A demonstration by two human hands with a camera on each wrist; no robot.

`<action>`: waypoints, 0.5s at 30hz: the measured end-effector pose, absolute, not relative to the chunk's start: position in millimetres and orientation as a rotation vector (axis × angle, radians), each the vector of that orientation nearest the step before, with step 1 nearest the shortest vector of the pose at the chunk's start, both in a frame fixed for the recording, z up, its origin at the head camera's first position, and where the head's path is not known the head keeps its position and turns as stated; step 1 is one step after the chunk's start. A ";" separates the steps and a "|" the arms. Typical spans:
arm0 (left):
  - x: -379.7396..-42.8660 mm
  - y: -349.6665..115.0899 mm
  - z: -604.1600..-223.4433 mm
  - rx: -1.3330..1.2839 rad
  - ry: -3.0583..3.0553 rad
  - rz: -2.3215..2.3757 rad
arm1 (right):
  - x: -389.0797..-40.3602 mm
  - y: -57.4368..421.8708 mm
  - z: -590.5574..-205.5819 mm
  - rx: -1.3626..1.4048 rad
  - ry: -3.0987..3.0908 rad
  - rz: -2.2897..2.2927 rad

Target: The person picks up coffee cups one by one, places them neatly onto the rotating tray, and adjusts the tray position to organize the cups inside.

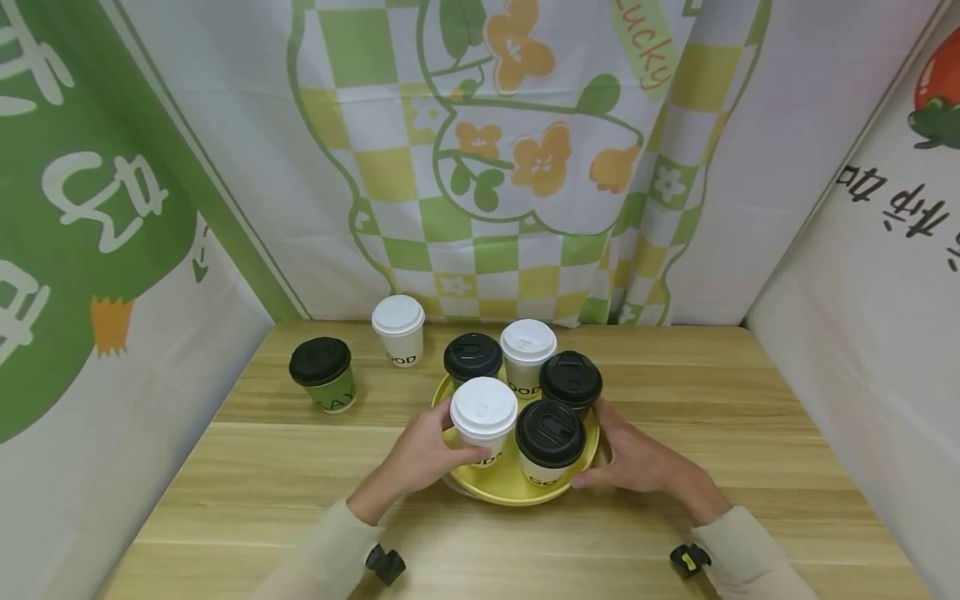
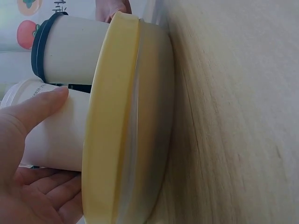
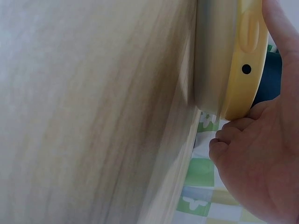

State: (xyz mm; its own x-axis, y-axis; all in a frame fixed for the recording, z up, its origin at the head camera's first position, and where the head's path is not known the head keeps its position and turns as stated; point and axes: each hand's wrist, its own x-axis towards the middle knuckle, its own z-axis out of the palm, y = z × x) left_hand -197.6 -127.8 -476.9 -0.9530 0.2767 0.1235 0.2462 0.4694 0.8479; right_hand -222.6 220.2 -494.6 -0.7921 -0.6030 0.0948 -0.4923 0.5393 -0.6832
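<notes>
In the head view, a yellow round tray (image 1: 517, 495) stands on a light wood-grain table (image 1: 225, 483) and bears five lidded cups. The person's left hand (image 1: 420, 454) is clamped on the white paper cup with a white lid (image 1: 483, 407) at the tray's front left, thumb on its near side. Beside it stands a pale cup with a black lid (image 1: 551, 435). Behind are a second black-lidded cup (image 1: 572, 379) at the right, a third black-lidded cup (image 1: 473, 357) at the back left, and another white-lidded cup (image 1: 528, 343) between those two. The right hand (image 1: 641, 460) lies at the tray's right edge, thumb and fingers apart. Off the tray to the left stand a green cup with a black lid (image 1: 328, 385) and a separate white cup with a white lid (image 1: 399, 329).

In the left wrist view, the thumb presses one side of the held cup, with the fingers along the opposite side.

In the right wrist view, bent fingers touch the tray's rim, which carries a black dot (image 3: 246, 69); whether this hand clamps anything cannot be told.
</notes>
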 end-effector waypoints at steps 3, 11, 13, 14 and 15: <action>-199.3 -123.6 -477.3 0.496 2.662 1.524 | -222.7 220.7 -494.3 -0.940 2.615 -1.103; -201.8 -110.8 -477.6 0.479 2.628 1.551 | -222.1 220.8 -495.4 -0.934 2.624 -1.104; -202.8 -108.1 -477.8 0.481 2.625 1.557 | -221.8 221.0 -495.9 -0.921 2.630 -1.095; -203.3 -106.8 -478.0 0.485 2.627 1.558 | -221.8 221.1 -496.1 -0.919 2.632 -1.094; -203.8 -105.5 -478.2 0.491 2.635 1.552 | -221.7 221.2 -496.2 -0.919 2.632 -1.094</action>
State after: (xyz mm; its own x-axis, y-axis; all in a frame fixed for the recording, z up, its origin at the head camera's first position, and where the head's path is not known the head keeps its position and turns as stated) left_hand -203.8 -105.5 -478.2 -0.9487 0.2921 0.1212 0.2476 0.4476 0.8592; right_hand -221.7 221.2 -496.2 -0.8020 -0.5898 0.0942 -0.4828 0.5474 -0.6835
